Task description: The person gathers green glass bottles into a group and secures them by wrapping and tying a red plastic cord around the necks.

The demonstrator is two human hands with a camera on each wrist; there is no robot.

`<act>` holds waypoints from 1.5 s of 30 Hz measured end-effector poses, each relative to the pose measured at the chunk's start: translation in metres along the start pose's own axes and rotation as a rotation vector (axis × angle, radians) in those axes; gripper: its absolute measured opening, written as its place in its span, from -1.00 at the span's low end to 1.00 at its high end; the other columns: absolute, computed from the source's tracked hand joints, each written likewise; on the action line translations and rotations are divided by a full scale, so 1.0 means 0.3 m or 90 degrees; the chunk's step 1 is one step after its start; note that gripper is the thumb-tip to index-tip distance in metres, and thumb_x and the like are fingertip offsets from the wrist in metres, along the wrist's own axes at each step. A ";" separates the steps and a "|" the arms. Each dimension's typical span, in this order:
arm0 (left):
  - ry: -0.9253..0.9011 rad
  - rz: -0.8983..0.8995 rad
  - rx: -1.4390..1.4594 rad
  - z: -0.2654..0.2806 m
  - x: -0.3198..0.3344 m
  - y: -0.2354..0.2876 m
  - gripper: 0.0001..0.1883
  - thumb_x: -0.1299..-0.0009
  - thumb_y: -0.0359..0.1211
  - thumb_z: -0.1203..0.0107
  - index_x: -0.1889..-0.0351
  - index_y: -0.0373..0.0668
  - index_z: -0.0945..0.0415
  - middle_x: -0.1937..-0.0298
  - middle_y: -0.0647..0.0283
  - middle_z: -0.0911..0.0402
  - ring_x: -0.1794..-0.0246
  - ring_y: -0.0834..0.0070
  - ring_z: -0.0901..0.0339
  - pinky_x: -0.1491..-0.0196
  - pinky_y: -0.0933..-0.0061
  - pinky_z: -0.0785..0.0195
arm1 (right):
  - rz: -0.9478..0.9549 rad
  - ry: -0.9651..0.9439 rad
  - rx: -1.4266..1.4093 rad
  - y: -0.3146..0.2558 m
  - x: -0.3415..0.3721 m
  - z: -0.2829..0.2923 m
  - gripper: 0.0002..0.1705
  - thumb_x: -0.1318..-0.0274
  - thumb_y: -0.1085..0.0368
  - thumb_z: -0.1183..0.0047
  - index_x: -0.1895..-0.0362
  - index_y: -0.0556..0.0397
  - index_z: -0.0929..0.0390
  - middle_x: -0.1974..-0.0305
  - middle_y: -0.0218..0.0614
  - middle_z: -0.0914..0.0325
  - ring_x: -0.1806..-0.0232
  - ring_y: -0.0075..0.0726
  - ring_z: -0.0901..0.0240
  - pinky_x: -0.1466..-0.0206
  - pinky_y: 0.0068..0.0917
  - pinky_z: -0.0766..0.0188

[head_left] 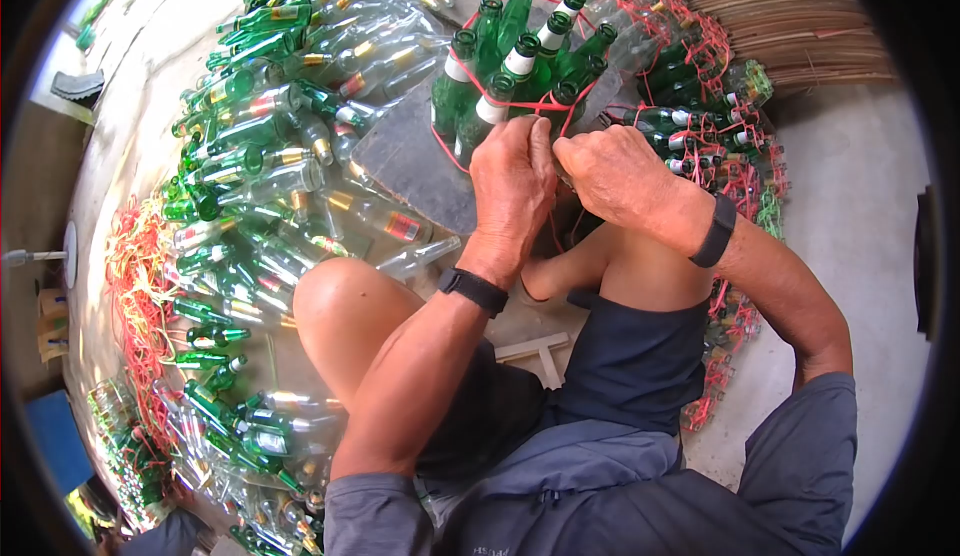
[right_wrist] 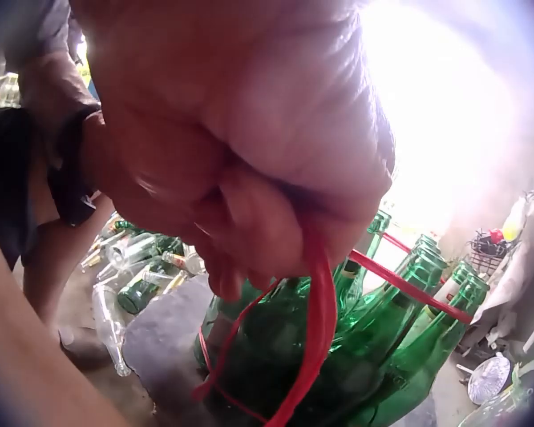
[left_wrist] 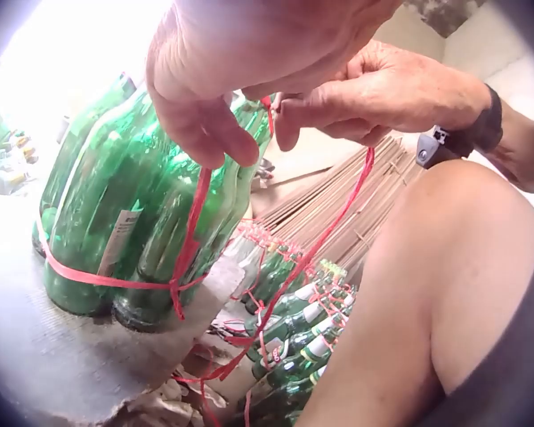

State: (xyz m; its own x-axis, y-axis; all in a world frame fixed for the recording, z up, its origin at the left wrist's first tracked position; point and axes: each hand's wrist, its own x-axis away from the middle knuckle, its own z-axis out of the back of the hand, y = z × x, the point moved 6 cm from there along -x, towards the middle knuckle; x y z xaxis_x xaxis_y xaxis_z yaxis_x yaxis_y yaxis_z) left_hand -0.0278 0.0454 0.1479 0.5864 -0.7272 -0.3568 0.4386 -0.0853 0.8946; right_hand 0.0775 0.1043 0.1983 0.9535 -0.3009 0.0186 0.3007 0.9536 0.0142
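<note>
A cluster of upright green bottles (head_left: 540,66) stands on a dark slab (head_left: 400,156), with red twine (head_left: 530,106) round the necks and another loop low round the bodies. At the near side of the cluster, the left hand (head_left: 513,181) pinches the twine with curled fingers. Close beside it, the right hand (head_left: 620,176) grips twine too; in the right wrist view a red strand (right_wrist: 316,342) hangs from its fist. The left wrist view shows the lower loop (left_wrist: 116,280) crossed by a vertical strand (left_wrist: 194,222). The fingertips are partly hidden.
Many loose green and clear bottles (head_left: 270,126) lie on the ground at the left, near a heap of red and yellow twine (head_left: 140,296). Tied bundles of bottles (head_left: 700,136) are at the right, below stacked brown strips (head_left: 780,16). The person's bare knees flank the slab's near edge.
</note>
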 end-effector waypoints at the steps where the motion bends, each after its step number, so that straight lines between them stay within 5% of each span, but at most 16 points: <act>1: -0.001 0.043 0.021 0.007 -0.004 -0.002 -0.76 -0.52 -0.32 -0.23 0.06 -0.34 -0.70 0.20 -0.19 -0.72 0.20 -0.16 -0.70 0.11 0.00 -0.54 | 0.003 -0.007 0.007 -0.009 0.000 -0.004 -0.91 -0.10 0.42 -0.15 0.33 0.13 -0.50 0.41 -0.03 -0.64 0.33 0.20 -0.67 0.27 0.04 -0.59; 6: -0.035 0.171 0.104 0.024 -0.026 -0.029 -0.72 -0.50 -0.25 -0.26 0.08 -0.31 -0.76 0.25 -0.12 -0.76 0.32 -0.01 -0.74 0.16 0.10 -0.55 | 0.012 -0.041 0.013 -0.050 0.007 -0.006 -0.94 0.01 0.43 -0.17 0.38 0.12 -0.62 0.46 -0.01 -0.66 0.36 0.18 -0.72 0.26 0.04 -0.63; 11: -0.210 0.282 0.322 -0.025 -0.020 -0.027 -0.67 -0.51 -0.29 -0.21 0.01 -0.44 -0.73 0.31 0.14 -0.78 0.42 0.48 -0.65 0.26 0.36 -0.52 | 0.032 -0.038 0.011 -0.060 0.022 -0.019 -0.97 0.05 0.42 -0.20 0.44 0.11 -0.62 0.47 -0.04 -0.65 0.39 0.16 -0.71 0.31 -0.02 -0.62; 14: -0.296 0.295 0.351 -0.028 -0.019 -0.031 -0.57 -0.52 -0.16 -0.21 0.01 -0.44 -0.70 0.15 0.20 -0.75 0.13 0.51 -0.59 0.02 0.39 -0.45 | 0.051 -0.025 0.007 -0.074 0.025 -0.009 -0.97 0.04 0.42 -0.20 0.45 0.11 -0.62 0.45 -0.07 -0.65 0.39 0.15 -0.71 0.33 -0.02 -0.61; 23: -0.314 0.348 0.352 0.000 -0.032 -0.028 -0.63 -0.51 -0.14 -0.16 0.17 -0.33 -0.66 0.33 0.32 -0.59 0.30 0.57 -0.45 0.21 0.45 -0.32 | 0.029 -0.075 -0.172 -0.140 0.100 0.064 -0.79 -0.12 0.42 -0.17 0.14 0.18 -0.52 0.37 -0.07 -0.57 0.29 0.19 -0.63 0.25 -0.01 -0.55; 25: -0.302 0.389 0.393 -0.001 -0.032 -0.030 -0.66 -0.50 -0.15 -0.16 0.17 -0.30 -0.67 0.36 0.35 -0.58 0.35 0.58 -0.44 0.28 0.45 -0.31 | 0.111 -0.132 -0.259 -0.189 0.128 0.076 -0.79 -0.17 0.42 -0.14 0.10 0.16 -0.49 0.32 -0.01 -0.57 0.20 0.23 -0.60 0.13 0.02 -0.52; 26: -0.311 0.396 0.334 0.005 -0.040 -0.038 -0.67 -0.49 -0.16 -0.17 0.16 -0.29 -0.68 0.37 0.35 -0.58 0.37 0.58 -0.45 0.31 0.45 -0.31 | 0.051 -0.225 -0.331 -0.197 0.133 0.062 -0.79 -0.22 0.40 -0.14 0.07 0.13 -0.49 0.27 0.03 -0.56 0.12 0.26 -0.57 0.06 0.05 -0.47; 33: -0.300 0.352 0.239 0.000 -0.066 -0.064 -0.65 -0.47 -0.19 -0.19 0.06 -0.32 -0.74 0.37 0.35 -0.63 0.36 0.57 -0.51 0.30 0.46 -0.37 | 0.074 -0.367 -0.610 -0.352 0.213 0.091 -0.76 -0.26 0.28 -0.16 0.12 0.13 -0.45 0.28 0.07 -0.57 0.10 0.40 -0.54 0.07 0.16 -0.46; 38: -0.257 0.275 0.212 -0.013 -0.075 -0.076 -0.64 -0.47 -0.23 -0.19 0.09 -0.39 -0.76 0.35 0.33 -0.68 0.37 0.55 -0.53 0.27 0.43 -0.42 | 0.150 -0.190 -0.386 -0.338 0.220 0.137 -0.77 -0.20 0.36 -0.23 0.14 0.11 -0.46 0.15 -0.07 -0.57 -0.03 0.12 -0.54 0.03 -0.10 -0.50; 40: -0.193 0.164 0.110 -0.006 -0.093 -0.076 -0.65 -0.46 -0.24 -0.20 0.12 -0.42 -0.76 0.39 0.22 -0.74 0.40 0.50 -0.60 0.26 0.37 -0.47 | 0.159 0.010 -0.345 -0.304 0.176 0.256 -0.78 -0.10 0.40 -0.30 0.20 0.11 -0.53 0.26 -0.18 -0.58 0.16 -0.02 -0.57 0.17 -0.19 -0.53; 41: -0.190 0.163 0.110 -0.007 -0.092 -0.078 -0.65 -0.46 -0.24 -0.20 0.12 -0.42 -0.76 0.39 0.22 -0.74 0.40 0.50 -0.60 0.26 0.37 -0.47 | 0.079 0.009 -0.359 -0.290 0.165 0.325 -0.83 -0.09 0.45 -0.26 0.21 0.13 -0.57 0.31 -0.20 -0.58 0.23 -0.05 -0.58 0.18 -0.24 -0.52; 43: -0.141 0.159 0.028 0.012 -0.084 -0.055 -0.74 -0.37 -0.29 -0.24 0.17 -0.31 -0.78 0.29 -0.21 -0.73 0.21 -0.11 -0.74 0.09 0.03 -0.55 | 0.001 0.100 -0.409 -0.303 0.168 0.469 -0.90 -0.07 0.53 -0.18 0.28 0.11 -0.63 0.41 -0.24 -0.59 0.42 -0.14 -0.54 0.31 -0.32 -0.44; 45: -0.129 0.156 0.025 0.017 -0.077 -0.047 -0.74 -0.38 -0.28 -0.24 0.17 -0.28 -0.78 0.29 -0.20 -0.73 0.21 -0.14 -0.73 0.09 0.00 -0.55 | -0.001 0.194 -0.437 -0.319 0.193 0.554 -0.89 -0.07 0.55 -0.14 0.34 0.08 -0.64 0.47 -0.26 -0.60 0.52 -0.19 -0.51 0.43 -0.35 -0.39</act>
State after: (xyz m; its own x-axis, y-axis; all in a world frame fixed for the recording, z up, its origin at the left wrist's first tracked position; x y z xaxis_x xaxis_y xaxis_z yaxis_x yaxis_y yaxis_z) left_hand -0.0509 0.0600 0.1448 0.5223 -0.8496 -0.0725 0.2719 0.0853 0.9585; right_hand 0.1004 -0.0059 0.3642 0.8873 -0.3813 -0.2596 0.1529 0.7741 -0.6144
